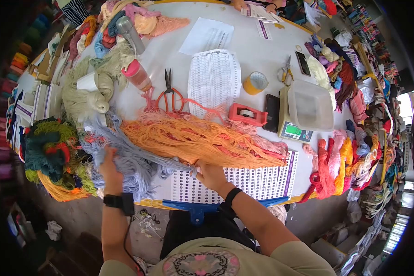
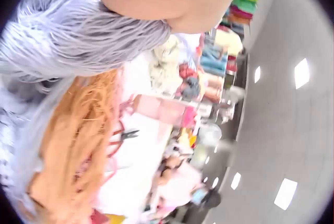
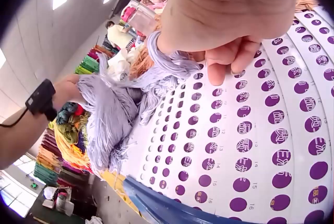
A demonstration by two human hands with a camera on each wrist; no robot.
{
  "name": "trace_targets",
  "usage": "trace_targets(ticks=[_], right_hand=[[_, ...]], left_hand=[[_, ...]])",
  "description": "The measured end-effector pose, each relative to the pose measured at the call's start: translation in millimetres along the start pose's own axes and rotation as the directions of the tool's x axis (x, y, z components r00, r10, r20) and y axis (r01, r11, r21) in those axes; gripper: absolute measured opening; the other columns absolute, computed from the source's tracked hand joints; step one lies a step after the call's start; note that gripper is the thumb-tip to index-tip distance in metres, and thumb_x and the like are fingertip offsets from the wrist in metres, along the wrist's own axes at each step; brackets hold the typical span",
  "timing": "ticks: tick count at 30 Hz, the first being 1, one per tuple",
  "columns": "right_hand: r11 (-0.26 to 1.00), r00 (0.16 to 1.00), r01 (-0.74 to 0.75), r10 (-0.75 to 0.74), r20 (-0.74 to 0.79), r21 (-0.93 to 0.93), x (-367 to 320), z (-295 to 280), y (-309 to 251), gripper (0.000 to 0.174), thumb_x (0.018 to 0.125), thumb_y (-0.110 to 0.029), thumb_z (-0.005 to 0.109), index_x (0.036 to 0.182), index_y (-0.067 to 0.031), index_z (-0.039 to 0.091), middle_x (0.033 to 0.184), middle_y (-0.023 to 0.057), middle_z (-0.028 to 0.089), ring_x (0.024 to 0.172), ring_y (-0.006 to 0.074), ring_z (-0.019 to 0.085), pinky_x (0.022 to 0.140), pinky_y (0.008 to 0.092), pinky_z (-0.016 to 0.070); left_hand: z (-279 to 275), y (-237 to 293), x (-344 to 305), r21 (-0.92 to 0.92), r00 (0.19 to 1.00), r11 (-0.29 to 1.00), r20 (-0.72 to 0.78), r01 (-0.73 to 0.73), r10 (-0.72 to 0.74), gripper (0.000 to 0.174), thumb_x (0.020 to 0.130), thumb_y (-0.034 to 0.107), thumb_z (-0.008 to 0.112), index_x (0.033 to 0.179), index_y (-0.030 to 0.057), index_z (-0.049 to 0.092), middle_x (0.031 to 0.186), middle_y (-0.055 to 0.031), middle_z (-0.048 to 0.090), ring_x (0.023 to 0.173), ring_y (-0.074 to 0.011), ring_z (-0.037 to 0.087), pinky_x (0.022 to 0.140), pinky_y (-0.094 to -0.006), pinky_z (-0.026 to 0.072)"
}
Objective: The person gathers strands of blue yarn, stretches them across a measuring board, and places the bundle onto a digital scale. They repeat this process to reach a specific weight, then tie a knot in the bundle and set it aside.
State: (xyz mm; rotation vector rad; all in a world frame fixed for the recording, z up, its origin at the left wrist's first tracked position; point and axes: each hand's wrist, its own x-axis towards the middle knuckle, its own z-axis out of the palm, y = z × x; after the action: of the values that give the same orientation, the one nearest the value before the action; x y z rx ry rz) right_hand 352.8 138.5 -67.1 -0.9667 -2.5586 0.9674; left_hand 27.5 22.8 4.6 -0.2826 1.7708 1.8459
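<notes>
A skein of grey-blue yarn [image 1: 129, 158] stretches between my two hands at the table's front. My left hand [image 1: 109, 168] grips its loose, fluffy part; in the left wrist view the strands [image 2: 78, 31] run under that hand, and its fingertips are hidden. My right hand [image 1: 210, 175] holds the narrow end, with the looped strands [image 3: 175, 65] coming out beside the thumb in the right wrist view. Behind the skein lies a long heap of orange yarn [image 1: 193, 140] mixed with pink. Cards with rows of purple dots [image 3: 242, 145] lie beneath my right hand.
Red-handled scissors [image 1: 169, 94], a pink-lidded bottle [image 1: 137, 76] and a printed sheet [image 1: 215, 80] lie beyond the orange yarn. To the right are a red tape dispenser [image 1: 247, 114], a phone [image 1: 272, 113] and a scale [image 1: 296, 131] bearing a plastic tub. Dark green yarn [image 1: 43, 154] is heaped left.
</notes>
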Motion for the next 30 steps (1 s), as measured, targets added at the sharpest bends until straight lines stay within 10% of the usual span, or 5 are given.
trace_targets(ticks=[5,9,11,23,30], right_hand=[[0.996,0.997,-0.069,0.067,0.032,0.061,0.2,-3.3,-6.8,0.039,0.083,-0.042,0.065,0.1,-0.0086,0.054,0.064,0.0099,0.061,0.063,0.0295,0.064,0.058,0.0404,0.0482],[0.988,0.99,-0.132,0.127,0.068,0.078,-5.8,-3.9,-10.5,0.038,0.081,-0.04,0.065,0.1,-0.0093,0.053,0.063,0.0087,0.062,0.063,0.0298,0.064,0.056,0.0401,0.0487],[0.986,0.985,-0.142,0.132,0.113,0.085,-5.8,-8.7,-14.4,0.036,0.08,-0.036,0.065,0.1,-0.009,0.052,0.064,0.0091,0.062,0.063,0.0302,0.064,0.056,0.0407,0.0487],[0.996,0.999,-0.015,0.018,-0.037,0.082,4.6,2.8,6.8,0.004,0.087,-0.016,0.058,0.084,-0.0131,0.056,0.062,0.0097,0.061,0.058,0.0307,0.061,0.054,0.0407,0.0476],[0.998,0.997,0.007,-0.002,-0.072,0.059,5.1,3.2,9.7,0.005,0.089,-0.019,0.056,0.086,-0.0151,0.054,0.061,0.0073,0.06,0.056,0.0287,0.06,0.052,0.0395,0.0465]], left_hand=[[31.9,-68.7,-75.5,0.571,0.798,0.75,0.595,-0.335,-0.096,0.023,0.088,0.021,0.066,0.107,0.0094,0.067,0.08,0.0021,0.06,0.071,-0.007,0.053,0.065,-0.0241,0.0446],[43.5,-131.4,-89.7,0.36,0.61,0.82,0.792,-0.445,-0.017,0.02,0.087,0.02,0.065,0.103,0.0079,0.067,0.087,-0.0037,0.065,0.074,-0.0151,0.059,0.069,-0.0294,0.0476],[47.5,-143.5,-80.8,0.378,0.407,0.277,0.912,-0.883,0.051,0.033,0.084,0.03,0.064,0.1,0.001,0.066,0.092,-0.0167,0.067,0.087,-0.032,0.064,0.077,-0.0381,0.05],[39.8,-136.8,-37.4,0.228,0.397,-0.345,0.716,-0.91,-0.574,0.03,0.079,0.024,0.058,0.095,-0.0005,0.066,0.095,-0.0199,0.067,0.092,-0.0389,0.062,0.086,-0.0455,0.0472],[38.1,-111.2,-42.8,0.311,0.311,0.024,0.95,-0.95,-0.003,0.033,0.077,0.019,0.063,0.097,-0.007,0.064,0.094,-0.0269,0.065,0.088,-0.0416,0.063,0.081,-0.0446,0.0502]])
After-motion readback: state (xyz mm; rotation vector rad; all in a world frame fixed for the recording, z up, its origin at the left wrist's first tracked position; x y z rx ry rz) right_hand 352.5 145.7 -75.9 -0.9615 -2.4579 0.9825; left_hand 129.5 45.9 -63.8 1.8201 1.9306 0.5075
